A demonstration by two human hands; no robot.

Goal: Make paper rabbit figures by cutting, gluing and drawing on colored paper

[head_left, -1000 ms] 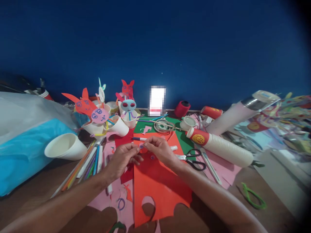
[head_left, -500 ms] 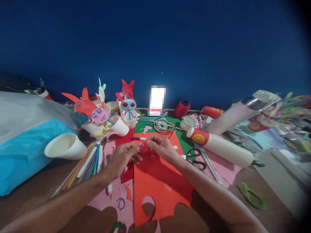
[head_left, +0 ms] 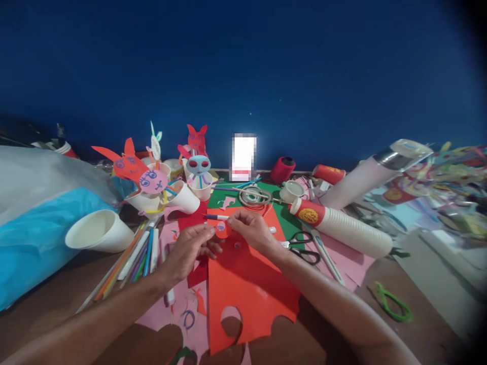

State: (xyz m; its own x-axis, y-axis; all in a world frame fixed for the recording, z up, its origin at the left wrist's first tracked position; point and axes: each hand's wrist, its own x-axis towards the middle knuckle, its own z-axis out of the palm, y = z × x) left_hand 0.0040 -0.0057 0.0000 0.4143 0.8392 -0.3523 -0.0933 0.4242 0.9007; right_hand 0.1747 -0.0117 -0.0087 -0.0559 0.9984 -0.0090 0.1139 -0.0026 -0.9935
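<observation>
A small red paper cutout (head_left: 221, 233) with a drawn eye (head_left: 221, 226) on it is raised between my hands, above an orange-red paper sheet (head_left: 253, 284). My right hand (head_left: 251, 230) pinches its right side, where the fingertips partly cover the paper. My left hand (head_left: 192, 246) has thumb and forefinger together at its left edge, the other fingers curled below. Another small eye piece (head_left: 238, 245) lies on the sheet under my right wrist. Just beyond the fingertips is a thin blue-and-white pen (head_left: 217, 217), its right end behind my right hand.
Paper cups with animal-face puppets (head_left: 152, 180) stand back left, beside markers (head_left: 142, 253). Scissors (head_left: 302, 247), a utility knife (head_left: 329, 257) and stacked cups (head_left: 344, 228) lie on the right. A small cup (head_left: 292, 191) and a wire coil (head_left: 256, 196) sit behind.
My left fingertips have shifted slightly left, so the drawn eye shows more fully. My right hand keeps its pinch. The whole view has moved slightly.
</observation>
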